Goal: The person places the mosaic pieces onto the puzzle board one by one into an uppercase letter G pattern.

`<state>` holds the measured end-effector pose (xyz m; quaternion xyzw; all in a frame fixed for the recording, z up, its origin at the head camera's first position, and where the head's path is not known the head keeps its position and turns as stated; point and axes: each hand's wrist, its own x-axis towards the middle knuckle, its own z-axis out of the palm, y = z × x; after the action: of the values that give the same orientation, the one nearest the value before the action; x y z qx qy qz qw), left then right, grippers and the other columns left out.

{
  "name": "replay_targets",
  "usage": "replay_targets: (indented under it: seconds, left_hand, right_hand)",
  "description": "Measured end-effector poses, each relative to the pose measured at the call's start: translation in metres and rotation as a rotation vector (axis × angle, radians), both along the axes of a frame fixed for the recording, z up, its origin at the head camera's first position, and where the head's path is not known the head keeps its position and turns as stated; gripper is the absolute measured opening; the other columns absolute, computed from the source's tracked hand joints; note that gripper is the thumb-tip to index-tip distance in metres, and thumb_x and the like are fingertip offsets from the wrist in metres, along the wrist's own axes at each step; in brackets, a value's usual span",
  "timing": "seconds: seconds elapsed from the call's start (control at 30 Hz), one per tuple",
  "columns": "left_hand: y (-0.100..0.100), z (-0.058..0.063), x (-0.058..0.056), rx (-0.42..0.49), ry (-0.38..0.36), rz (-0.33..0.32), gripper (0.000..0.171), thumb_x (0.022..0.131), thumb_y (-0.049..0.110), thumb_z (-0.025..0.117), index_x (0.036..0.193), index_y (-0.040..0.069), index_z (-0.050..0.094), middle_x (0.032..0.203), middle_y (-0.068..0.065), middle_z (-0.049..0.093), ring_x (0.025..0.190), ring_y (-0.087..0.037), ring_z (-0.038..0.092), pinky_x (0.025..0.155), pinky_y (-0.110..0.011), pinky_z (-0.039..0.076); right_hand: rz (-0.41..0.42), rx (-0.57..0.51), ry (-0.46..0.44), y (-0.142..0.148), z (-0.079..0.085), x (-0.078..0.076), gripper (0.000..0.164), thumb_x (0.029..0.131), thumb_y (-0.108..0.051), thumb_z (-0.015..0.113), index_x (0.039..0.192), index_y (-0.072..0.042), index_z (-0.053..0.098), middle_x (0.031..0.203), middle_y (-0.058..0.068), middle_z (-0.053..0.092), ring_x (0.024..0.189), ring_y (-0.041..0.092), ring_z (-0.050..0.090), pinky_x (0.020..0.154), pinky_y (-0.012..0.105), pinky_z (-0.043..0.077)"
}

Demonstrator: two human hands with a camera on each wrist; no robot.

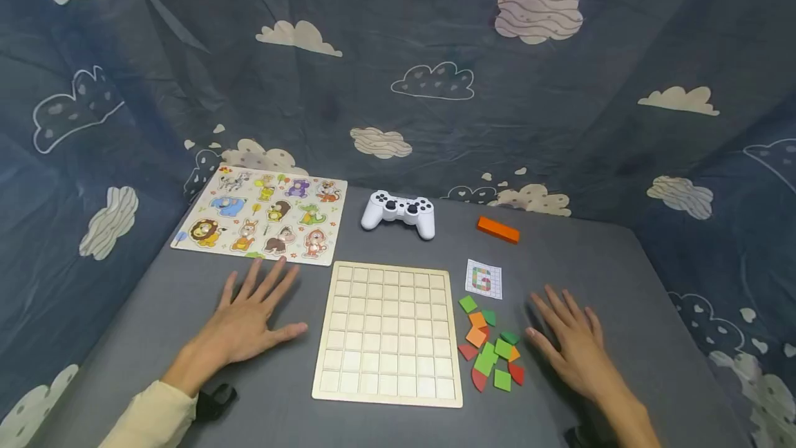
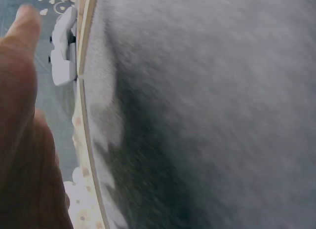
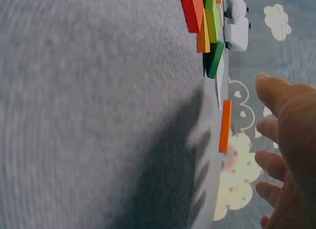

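My left hand (image 1: 249,323) is spread with straight fingers over the table, between the animal puzzle board (image 1: 261,216) and the wooden grid board (image 1: 388,334). Its fingertips come right at the puzzle's lower edge in the head view, and it holds nothing. On the other side, my right hand (image 1: 575,344) hovers with fingers extended, its shadow falling on the cloth in the right wrist view. Nearest to it is a loose group of green, orange and red pieces (image 1: 486,358), some square and some curved. A small pattern card (image 1: 484,278) lies above those pieces.
A white game controller (image 1: 399,213) lies at the back middle of the grey table (image 1: 578,247). To its right is an orange block (image 1: 498,229). Dark fabric with cloud prints (image 1: 398,40) hangs behind and along both sides.
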<state>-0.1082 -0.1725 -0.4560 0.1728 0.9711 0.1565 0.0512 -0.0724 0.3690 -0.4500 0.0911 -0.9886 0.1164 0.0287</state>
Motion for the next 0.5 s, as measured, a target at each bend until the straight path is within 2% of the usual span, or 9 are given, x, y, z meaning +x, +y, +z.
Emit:
replay_targets:
  seconds: [0.2, 0.3, 0.37, 0.5]
  left_hand:
    - [0.008, -0.001, -0.004, 0.095, -0.005, -0.087, 0.110, 0.078, 0.075, 0.066, 0.163, 0.027, 0.015, 0.170, -0.003, 0.010, 0.154, -0.045, 0.000, 0.116, -0.072, 0.000]
    - [0.012, -0.003, -0.007, 0.144, -0.035, -0.120, 0.117, 0.074, 0.075, 0.070, 0.163, 0.027, 0.013, 0.170, -0.003, 0.011, 0.154, -0.045, 0.000, 0.116, -0.071, -0.001]
    - [0.015, -0.005, -0.009, 0.203, -0.075, -0.146, 0.121, 0.071, 0.072, 0.075, 0.163, 0.025, 0.011, 0.170, -0.006, 0.012, 0.153, -0.047, -0.001, 0.115, -0.073, -0.002]
    - [0.021, -0.006, -0.012, 0.331, -0.216, -0.193, 0.128, 0.070, 0.062, 0.083, 0.163, 0.024, 0.004, 0.169, -0.011, 0.010, 0.152, -0.049, -0.005, 0.112, -0.075, -0.007]
  right_hand:
    - [0.011, -0.093, -0.038, -0.005, 0.001, -0.003, 0.065, 0.100, -0.041, 0.060, 0.155, -0.015, 0.039, 0.162, 0.022, 0.028, 0.148, 0.050, 0.018, 0.110, 0.074, 0.010]
    - [0.029, -0.142, -0.075, -0.007, 0.005, -0.005, 0.063, 0.100, -0.039, 0.061, 0.154, -0.016, 0.041, 0.162, 0.024, 0.028, 0.147, 0.053, 0.018, 0.108, 0.076, 0.011]
    - [0.037, -0.168, -0.108, -0.008, 0.008, -0.006, 0.062, 0.099, -0.039, 0.062, 0.154, -0.017, 0.043, 0.162, 0.024, 0.027, 0.147, 0.054, 0.018, 0.107, 0.078, 0.012]
    - [0.047, -0.219, -0.167, -0.010, 0.009, -0.007, 0.061, 0.100, -0.039, 0.061, 0.154, -0.018, 0.042, 0.161, 0.023, 0.030, 0.145, 0.055, 0.023, 0.104, 0.080, 0.018]
